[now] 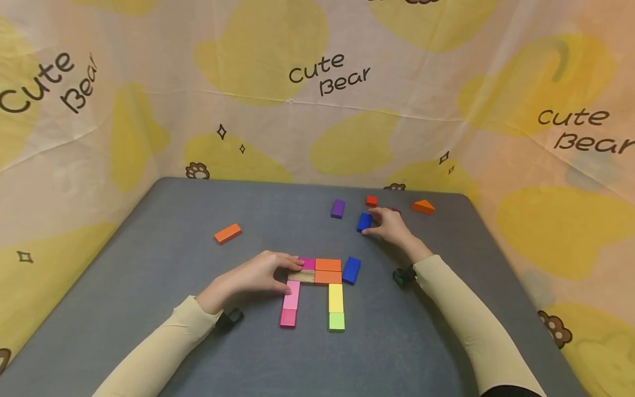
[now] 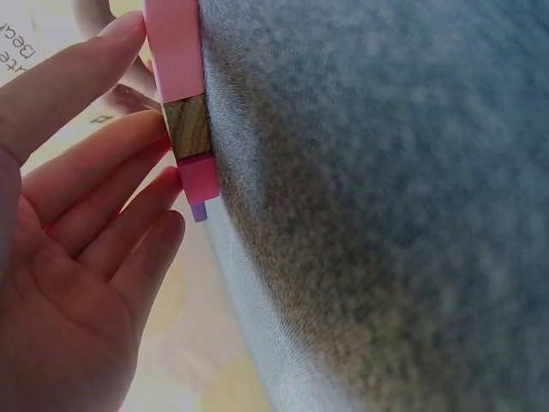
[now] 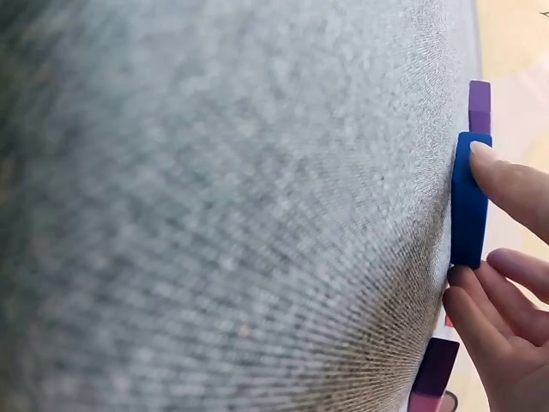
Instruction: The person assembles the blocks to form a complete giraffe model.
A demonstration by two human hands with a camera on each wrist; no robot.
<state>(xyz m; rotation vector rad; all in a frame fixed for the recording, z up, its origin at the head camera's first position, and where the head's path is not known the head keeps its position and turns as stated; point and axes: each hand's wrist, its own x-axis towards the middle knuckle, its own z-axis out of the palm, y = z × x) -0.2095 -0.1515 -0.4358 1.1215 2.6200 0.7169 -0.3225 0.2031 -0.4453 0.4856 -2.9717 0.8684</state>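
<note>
In the head view my right hand [image 1: 391, 226] pinches a blue block [image 1: 364, 222] lengthwise, thumb at its near end and fingers at its far end. The right wrist view shows this blue block [image 3: 468, 202] low against the mat. My left hand [image 1: 258, 275] rests with loosely extended fingers against the left side of a flat block arrangement. Its thumb is at the light pink block [image 1: 291, 295], its fingertips at the bare wood block [image 1: 305, 277] and magenta block [image 1: 307, 263]. Two orange blocks [image 1: 328, 266] adjoin these; a second blue block [image 1: 351, 270] lies tilted at their right.
Yellow [image 1: 335, 298], green [image 1: 337, 321] and dark pink [image 1: 288, 318] blocks form the near legs. Purple [image 1: 338, 209] and red [image 1: 371, 201] blocks and an orange triangle [image 1: 423, 207] lie at the back. An orange block [image 1: 228, 234] lies left. Printed cloth [image 1: 258, 154] walls the table.
</note>
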